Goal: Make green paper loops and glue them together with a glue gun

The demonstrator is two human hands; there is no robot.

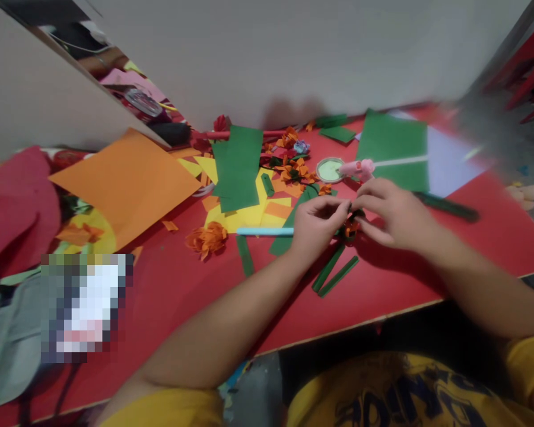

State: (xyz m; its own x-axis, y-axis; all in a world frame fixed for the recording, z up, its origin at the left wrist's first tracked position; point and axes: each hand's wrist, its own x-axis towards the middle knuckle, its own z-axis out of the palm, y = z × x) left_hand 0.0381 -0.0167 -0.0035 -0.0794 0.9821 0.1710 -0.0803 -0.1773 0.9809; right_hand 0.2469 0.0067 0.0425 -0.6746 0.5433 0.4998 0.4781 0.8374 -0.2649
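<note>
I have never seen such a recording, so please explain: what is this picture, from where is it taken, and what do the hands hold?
There is no machine here. One camera, worn on a person's head, looks down at their own two bare hands over a red table. The left hand and the right hand meet around a small orange paper flower, pinching it together. Nearby lie green paper strips, a light blue stick, another orange flower, a large orange sheet, green sheets and a pink glue gun.
</note>
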